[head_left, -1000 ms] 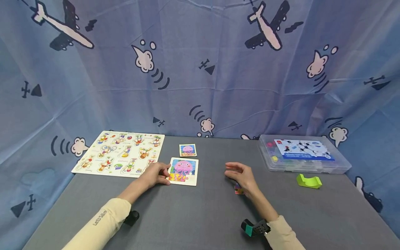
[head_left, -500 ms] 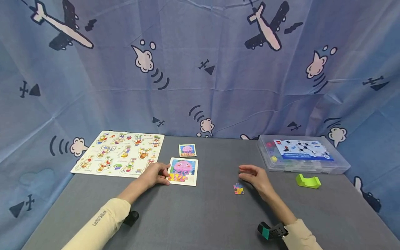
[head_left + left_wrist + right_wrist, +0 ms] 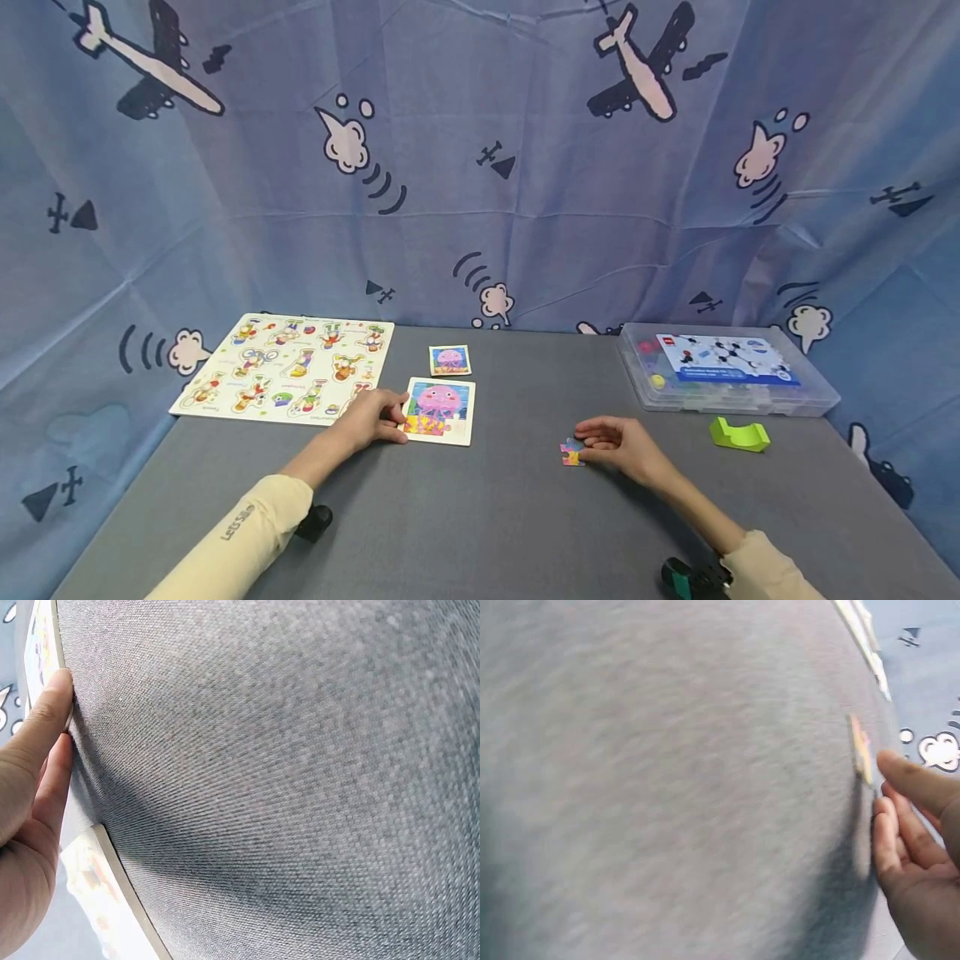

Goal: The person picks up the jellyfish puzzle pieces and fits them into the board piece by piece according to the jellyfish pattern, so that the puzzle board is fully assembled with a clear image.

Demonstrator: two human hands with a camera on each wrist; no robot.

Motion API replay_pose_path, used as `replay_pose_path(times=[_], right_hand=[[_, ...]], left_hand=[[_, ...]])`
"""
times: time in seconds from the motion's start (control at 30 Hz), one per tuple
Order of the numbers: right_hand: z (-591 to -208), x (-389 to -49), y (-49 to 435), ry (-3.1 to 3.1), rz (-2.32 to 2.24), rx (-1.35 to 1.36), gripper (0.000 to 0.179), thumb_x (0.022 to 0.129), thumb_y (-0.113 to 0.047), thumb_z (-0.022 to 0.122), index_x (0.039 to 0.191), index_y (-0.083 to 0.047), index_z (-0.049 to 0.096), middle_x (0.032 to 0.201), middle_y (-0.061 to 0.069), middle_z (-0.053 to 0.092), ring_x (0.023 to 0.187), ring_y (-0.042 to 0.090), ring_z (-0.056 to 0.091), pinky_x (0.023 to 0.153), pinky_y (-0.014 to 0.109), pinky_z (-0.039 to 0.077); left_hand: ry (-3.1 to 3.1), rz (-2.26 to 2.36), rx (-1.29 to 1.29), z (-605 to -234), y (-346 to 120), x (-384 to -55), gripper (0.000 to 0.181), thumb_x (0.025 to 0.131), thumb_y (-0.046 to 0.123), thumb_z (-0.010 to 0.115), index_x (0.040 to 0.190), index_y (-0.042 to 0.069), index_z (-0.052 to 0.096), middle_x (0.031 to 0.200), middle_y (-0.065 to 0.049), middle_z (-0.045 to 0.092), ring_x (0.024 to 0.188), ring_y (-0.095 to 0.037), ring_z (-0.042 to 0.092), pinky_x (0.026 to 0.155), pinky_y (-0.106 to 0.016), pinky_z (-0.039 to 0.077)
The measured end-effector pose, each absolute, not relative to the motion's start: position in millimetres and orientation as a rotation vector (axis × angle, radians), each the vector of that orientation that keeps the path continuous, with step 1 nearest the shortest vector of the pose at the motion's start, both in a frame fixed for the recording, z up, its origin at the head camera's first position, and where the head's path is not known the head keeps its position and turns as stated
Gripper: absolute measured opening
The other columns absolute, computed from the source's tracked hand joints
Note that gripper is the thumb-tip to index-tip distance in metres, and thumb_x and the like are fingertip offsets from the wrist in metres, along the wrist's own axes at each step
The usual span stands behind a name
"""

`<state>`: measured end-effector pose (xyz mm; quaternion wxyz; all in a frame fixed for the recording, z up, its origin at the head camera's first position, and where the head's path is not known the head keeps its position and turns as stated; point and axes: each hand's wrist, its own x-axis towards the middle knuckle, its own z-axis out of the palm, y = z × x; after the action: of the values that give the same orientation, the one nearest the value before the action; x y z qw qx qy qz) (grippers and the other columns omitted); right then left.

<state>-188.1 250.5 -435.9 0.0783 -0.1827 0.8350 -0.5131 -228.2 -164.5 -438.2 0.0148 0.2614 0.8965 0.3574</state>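
Note:
A square jigsaw puzzle (image 3: pixel 439 402) with a pink jellyfish picture and a pale border lies left of the middle. Its lower right part shows bare pale backing. My left hand (image 3: pixel 369 419) holds its left edge between thumb and fingers; in the left wrist view the thumb and a fingertip meet the board's edge. A loose jigsaw piece (image 3: pixel 572 454), blue, pink and yellow, lies on the grey table. Beside it is my right hand (image 3: pixel 626 450), fingers loosely bent, thumb tip at its right edge. In the right wrist view the piece (image 3: pixel 861 752) sits just beyond the thumb, not gripped.
A small jellyfish picture card (image 3: pixel 450 361) lies behind the puzzle. To the left is a large white picture board (image 3: pixel 300 367). A clear plastic case (image 3: pixel 727 371) and a green curved block (image 3: pixel 740 435) stand at the right. A blue patterned curtain (image 3: pixel 480 167) hangs behind the table.
My right hand first moved right, uncovering the loose jigsaw piece, then came down close beside it. My left hand stays on the puzzle's edge.

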Motion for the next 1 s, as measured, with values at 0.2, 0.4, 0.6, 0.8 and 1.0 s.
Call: replay_pose_path(times=[0.2, 0.4, 0.6, 0.8, 1.0], right_hand=[[-437, -182, 251, 2.522, -1.465, -0.532, 0.041, 0.077, -0.004, 0.078, 0.111, 0.011, 0.062, 0.108, 0.024, 0.066, 0.091, 0.016, 0.066, 0.077, 0.024, 0.052], [-436, -178, 245, 2.653, -1.395, -0.499, 0.036, 0.073, 0.0, 0.08, 0.105, 0.01, 0.064, 0.1, 0.019, 0.069, 0.081, 0.012, 0.065, 0.07, 0.023, 0.052], [-441, -176, 242, 2.747, -1.402, -0.467, 0.028, 0.074, 0.001, 0.079, 0.099, 0.007, 0.067, 0.092, 0.015, 0.07, 0.073, 0.004, 0.063, 0.065, 0.021, 0.052], [-441, -175, 242, 2.709, -1.49, -0.43, 0.029, 0.074, 0.004, 0.078, 0.1, 0.008, 0.066, 0.094, 0.018, 0.069, 0.076, 0.01, 0.067, 0.066, 0.023, 0.053], [-438, -173, 241, 2.514, -1.694, -0.314, 0.035, 0.076, 0.009, 0.074, 0.108, 0.014, 0.06, 0.106, 0.028, 0.064, 0.081, 0.013, 0.069, 0.071, 0.024, 0.053]], left_hand=[[2.779, 1.121, 0.793, -438, -163, -227, 0.024, 0.068, 0.008, 0.085, 0.068, 0.002, 0.062, 0.112, -0.024, 0.066, 0.115, -0.037, 0.058, 0.062, -0.021, 0.042], [2.78, 1.139, 0.808, -436, -163, -227, 0.023, 0.067, 0.007, 0.085, 0.069, 0.001, 0.062, 0.114, -0.027, 0.064, 0.113, -0.038, 0.059, 0.06, -0.02, 0.041], [2.776, 1.138, 0.794, -437, -163, -227, 0.023, 0.067, 0.006, 0.085, 0.069, 0.001, 0.063, 0.114, -0.027, 0.064, 0.114, -0.037, 0.059, 0.061, -0.02, 0.042], [2.786, 1.12, 0.795, -438, -163, -227, 0.022, 0.068, 0.007, 0.085, 0.07, 0.002, 0.063, 0.116, -0.027, 0.063, 0.113, -0.037, 0.059, 0.062, -0.021, 0.042], [2.784, 1.109, 0.765, -436, -163, -226, 0.022, 0.069, 0.007, 0.084, 0.07, 0.003, 0.062, 0.117, -0.026, 0.063, 0.115, -0.036, 0.058, 0.062, -0.021, 0.041]])
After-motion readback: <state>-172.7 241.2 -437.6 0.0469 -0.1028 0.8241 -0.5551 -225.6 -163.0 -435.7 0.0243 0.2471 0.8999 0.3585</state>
